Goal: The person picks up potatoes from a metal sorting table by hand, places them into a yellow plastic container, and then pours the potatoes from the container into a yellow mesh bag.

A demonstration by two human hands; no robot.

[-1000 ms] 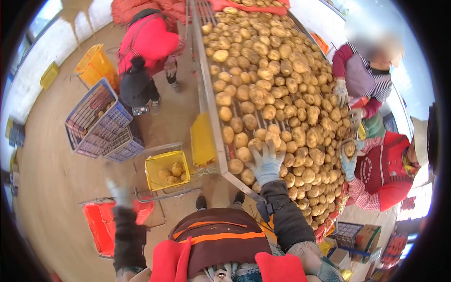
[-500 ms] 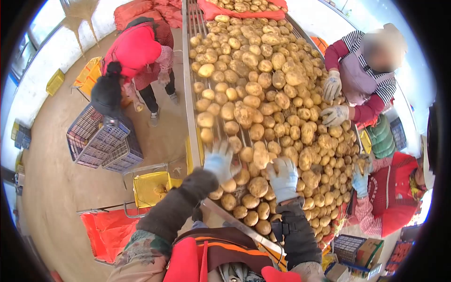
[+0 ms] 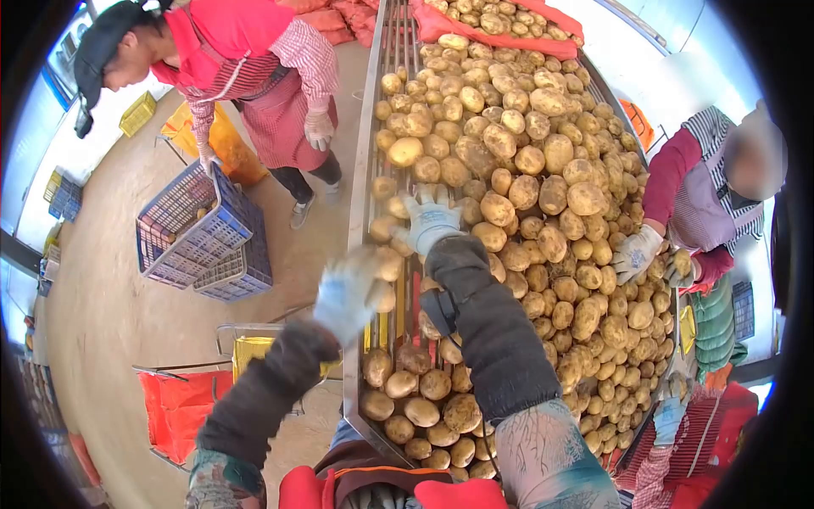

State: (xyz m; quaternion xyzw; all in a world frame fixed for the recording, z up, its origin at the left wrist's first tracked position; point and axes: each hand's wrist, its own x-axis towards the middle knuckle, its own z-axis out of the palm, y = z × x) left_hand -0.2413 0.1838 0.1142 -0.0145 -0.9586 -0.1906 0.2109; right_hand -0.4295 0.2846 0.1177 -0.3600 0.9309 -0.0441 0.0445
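Potatoes cover a slatted metal sorting table in front of me. My right hand, in a pale blue and white glove, reaches forward over the left part of the pile. Its fingers are spread and touch potatoes there. Near the table's left rim is my left hand, gloved alike and smeared by motion. A couple of potatoes lie right beside its fingers; whether it holds one cannot be made out. Bare slats show between my arms.
At left, a person in red holds the rim of a blue crate stacked on another. Two co-workers, one in a grey apron and one in red, stand along the right side. An orange-red bag hangs on a frame at lower left.
My view has shifted. My right hand has moved forward and left across the potatoes, and my left hand has come back to the left rim. The person at left now grips the crate.
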